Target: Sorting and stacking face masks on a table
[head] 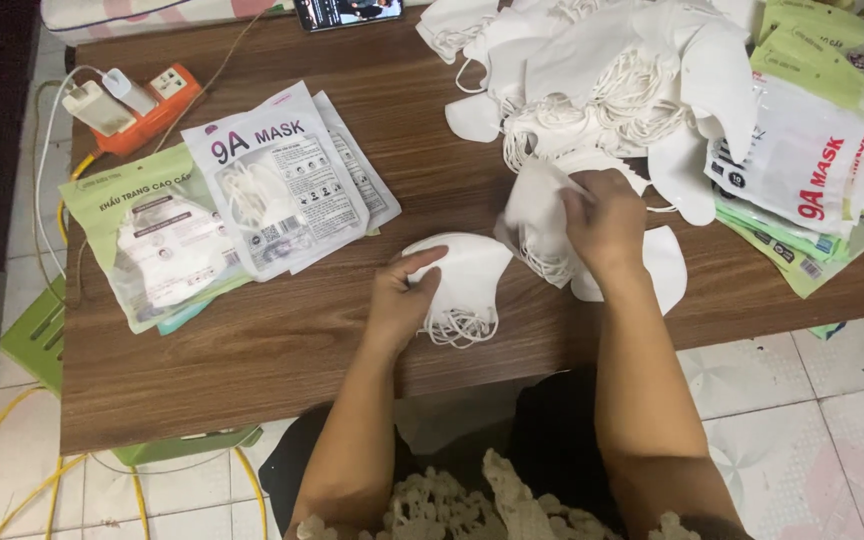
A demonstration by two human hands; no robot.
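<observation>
My left hand [404, 293] rests on a small stack of white face masks [464, 280] lying on the brown wooden table [282, 340], fingers curled over the stack's left edge. My right hand [604, 218] grips a bunch of white masks [536, 220] lifted slightly off the table, at the near edge of a big loose heap of white masks [612, 70] at the table's far side. Another flat white mask [664, 270] lies just right of my right wrist.
Sealed mask packets, white [277, 175] and green [147, 240], lie at the left. More packets [812, 160] are stacked at the right edge. An orange power strip [142, 105] with plugs sits far left, a phone [347, 12] at the far edge. Yellow cables run on the tiled floor.
</observation>
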